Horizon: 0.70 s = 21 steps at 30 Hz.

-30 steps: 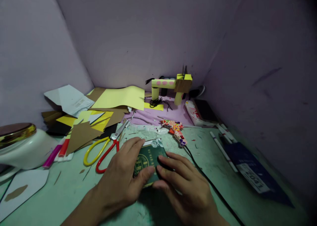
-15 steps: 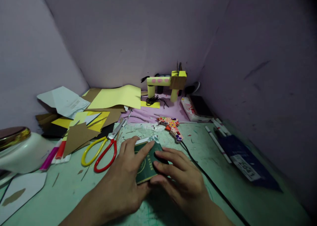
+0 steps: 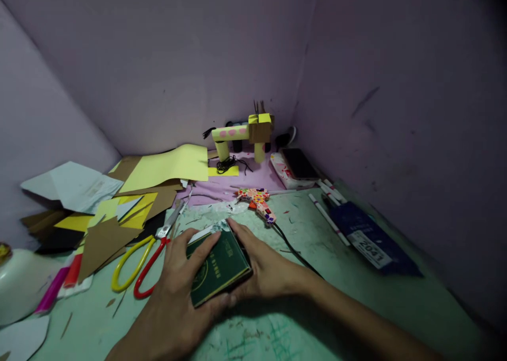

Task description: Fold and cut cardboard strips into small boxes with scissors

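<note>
A small dark green box (image 3: 226, 259) with gold lettering and a round gold emblem is held up, tilted, above the table. My left hand (image 3: 180, 284) wraps its left side, with one finger lying across the top face and the thumb under the near edge. Along the far and right sides my right hand (image 3: 261, 260) grips it, its fingertips at the far corner and its thumb by the lower edge. White patterned paper covers the box's far end. Beyond lies a flower-patterned glue gun (image 3: 256, 201). Large scissors (image 3: 152, 258) with yellow and red handles rest left of my left hand.
Cardboard and paper scraps (image 3: 105, 239) pile up on the left, with a yellow sheet (image 3: 166, 168) behind. A yellow paper giraffe (image 3: 233, 134) stands near the back wall. A phone (image 3: 299, 163), white sticks (image 3: 328, 219) and a blue packet (image 3: 366, 239) lie right. A black cord (image 3: 295, 250) crosses the table.
My right hand has shifted from the box's right edge to around its far and right sides. The box has turned and now shows its right side. The view has swung right.
</note>
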Motion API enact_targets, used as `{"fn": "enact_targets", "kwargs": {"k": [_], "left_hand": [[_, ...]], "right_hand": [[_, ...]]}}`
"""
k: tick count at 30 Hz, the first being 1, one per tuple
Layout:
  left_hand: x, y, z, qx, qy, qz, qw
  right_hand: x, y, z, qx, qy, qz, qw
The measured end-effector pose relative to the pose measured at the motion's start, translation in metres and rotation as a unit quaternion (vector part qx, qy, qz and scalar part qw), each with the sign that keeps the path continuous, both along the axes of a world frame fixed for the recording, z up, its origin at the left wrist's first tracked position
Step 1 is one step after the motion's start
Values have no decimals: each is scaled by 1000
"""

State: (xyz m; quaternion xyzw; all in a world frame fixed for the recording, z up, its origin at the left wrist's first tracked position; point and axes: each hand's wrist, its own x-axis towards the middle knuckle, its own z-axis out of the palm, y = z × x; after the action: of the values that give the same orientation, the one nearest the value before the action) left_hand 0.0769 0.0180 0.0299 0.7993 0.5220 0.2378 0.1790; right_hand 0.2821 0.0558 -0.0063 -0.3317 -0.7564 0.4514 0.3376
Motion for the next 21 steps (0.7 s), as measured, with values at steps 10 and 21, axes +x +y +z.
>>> {"fn": "enact_targets", "kwargs": {"k": [10, 21], "left_hand": [[-19, 21, 15, -306, -604, 69, 733], [-4, 26, 18, -363, -645, 233, 631]], "right_hand": [[-22, 6, 32, 19, 76, -25, 997], [-23, 2, 14, 45, 122, -48, 990]]}}
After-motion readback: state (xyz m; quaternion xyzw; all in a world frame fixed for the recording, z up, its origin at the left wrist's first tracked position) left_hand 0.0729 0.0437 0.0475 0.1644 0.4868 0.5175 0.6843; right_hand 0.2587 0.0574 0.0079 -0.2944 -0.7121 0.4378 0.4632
